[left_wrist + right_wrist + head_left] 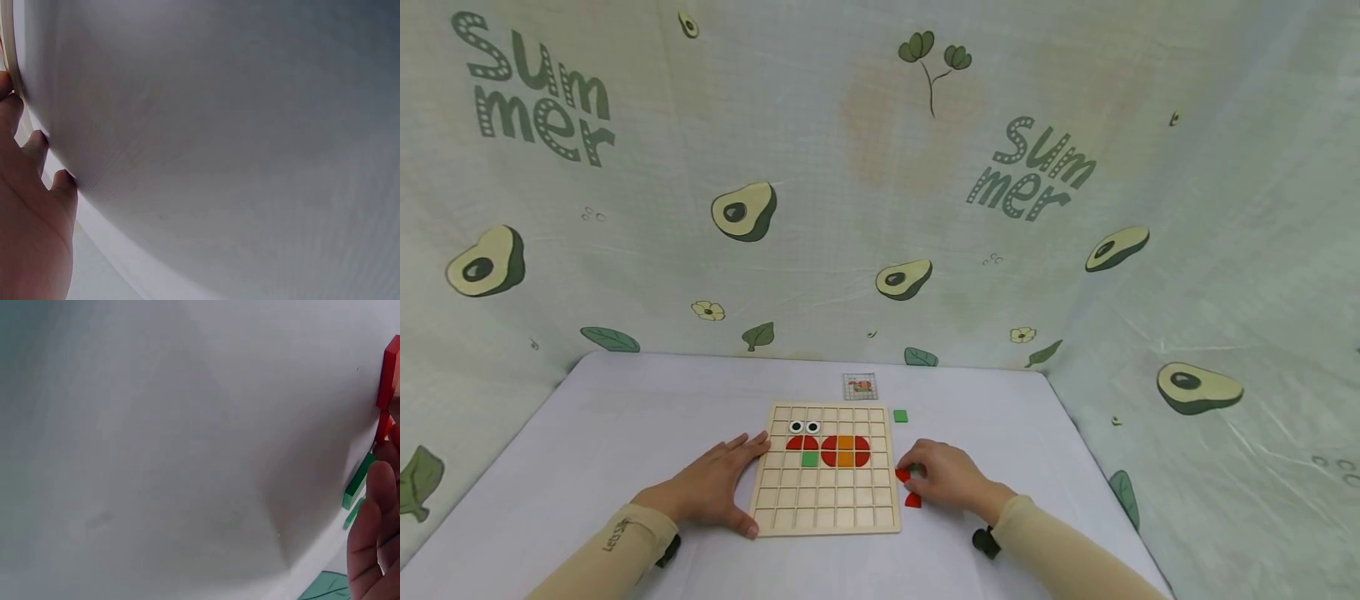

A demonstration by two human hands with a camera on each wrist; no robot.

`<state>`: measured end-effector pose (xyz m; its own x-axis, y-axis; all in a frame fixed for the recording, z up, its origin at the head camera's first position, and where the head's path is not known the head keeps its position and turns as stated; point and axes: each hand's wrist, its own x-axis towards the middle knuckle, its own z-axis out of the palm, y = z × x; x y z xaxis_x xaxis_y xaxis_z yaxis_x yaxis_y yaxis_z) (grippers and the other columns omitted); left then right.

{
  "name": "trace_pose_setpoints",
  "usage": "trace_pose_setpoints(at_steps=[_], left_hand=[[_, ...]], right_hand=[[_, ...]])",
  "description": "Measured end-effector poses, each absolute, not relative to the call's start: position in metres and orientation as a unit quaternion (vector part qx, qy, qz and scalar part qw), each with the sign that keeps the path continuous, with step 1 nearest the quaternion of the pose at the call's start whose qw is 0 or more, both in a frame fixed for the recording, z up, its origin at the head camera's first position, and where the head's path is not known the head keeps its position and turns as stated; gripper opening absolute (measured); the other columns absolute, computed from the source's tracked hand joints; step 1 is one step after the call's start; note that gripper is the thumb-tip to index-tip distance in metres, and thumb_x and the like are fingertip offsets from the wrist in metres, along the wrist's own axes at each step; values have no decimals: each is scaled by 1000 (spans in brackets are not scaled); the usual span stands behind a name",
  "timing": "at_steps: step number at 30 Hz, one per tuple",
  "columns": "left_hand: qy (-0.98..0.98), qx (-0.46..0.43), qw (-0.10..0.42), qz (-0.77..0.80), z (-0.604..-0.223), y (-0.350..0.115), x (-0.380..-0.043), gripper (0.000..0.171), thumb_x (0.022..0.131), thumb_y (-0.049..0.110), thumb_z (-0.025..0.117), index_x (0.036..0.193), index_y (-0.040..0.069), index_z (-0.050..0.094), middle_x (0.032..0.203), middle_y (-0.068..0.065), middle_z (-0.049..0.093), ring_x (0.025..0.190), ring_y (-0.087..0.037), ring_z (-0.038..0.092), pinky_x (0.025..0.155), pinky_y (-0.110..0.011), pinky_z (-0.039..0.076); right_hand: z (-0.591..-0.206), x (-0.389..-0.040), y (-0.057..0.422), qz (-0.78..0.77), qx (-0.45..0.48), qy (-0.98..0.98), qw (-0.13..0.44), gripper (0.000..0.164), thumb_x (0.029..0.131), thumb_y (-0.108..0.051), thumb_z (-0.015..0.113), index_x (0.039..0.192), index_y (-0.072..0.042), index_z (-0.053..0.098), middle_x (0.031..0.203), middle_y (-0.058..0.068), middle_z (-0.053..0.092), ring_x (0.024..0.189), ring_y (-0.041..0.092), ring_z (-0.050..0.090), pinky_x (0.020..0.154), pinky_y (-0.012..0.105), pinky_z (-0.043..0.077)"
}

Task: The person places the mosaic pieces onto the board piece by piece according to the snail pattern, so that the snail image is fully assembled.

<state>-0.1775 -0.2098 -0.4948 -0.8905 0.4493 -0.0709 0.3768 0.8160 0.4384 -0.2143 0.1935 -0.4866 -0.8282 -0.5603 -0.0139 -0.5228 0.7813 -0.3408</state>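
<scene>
A wooden grid board (827, 500) lies on the table. Its cells hold two eye tiles (804, 427), several red quarter-circle tiles, orange square tiles (846, 451) and a green square tile (809, 459). My left hand (718, 479) rests spread along the board's left edge, thumb by the near corner. To the right of the board, my right hand (951, 477) pinches a red quarter-circle tile (902, 475) between thumb and forefinger. Partly under that hand is a green tile (359, 481). Another red quarter-circle tile (913, 501) lies just nearer.
A small picture card (860, 386) with a coloured grid pattern lies behind the board. One more green square tile (901, 416) sits off the board's far right corner. A patterned cloth (820, 292) hangs behind the white table (647, 417).
</scene>
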Motion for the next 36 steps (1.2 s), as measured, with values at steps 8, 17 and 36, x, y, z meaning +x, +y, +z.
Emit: trace_pose_setpoints(at_steps=[8,17,36], left_hand=[[950,215,82,212,-496,-210,-178,131,48,75,83,150,4,40,160,-12,31,144,-43,26,116,-60,23],[951,214,84,206,-500,-211,-180,131,48,75,83,151,6,40,160,-10,31,145,-42,26,117,-59,22],[952,208,86,206,-499,-211,-179,132,47,75,84,151,7,40,161,-8,30,145,-40,25,117,-59,21]], right_hand=[[-485,-219,197,-142,-278,947,70,24,85,-25,77,109,-23,75,96,-16,59,78,5,51,68,22,50],[-486,-220,198,-147,-287,944,76,24,86,-23,77,110,-22,76,96,-16,58,77,5,51,67,21,49],[-487,-222,194,-169,-279,943,69,25,85,-20,75,110,-20,76,98,-13,61,77,6,52,66,21,50]])
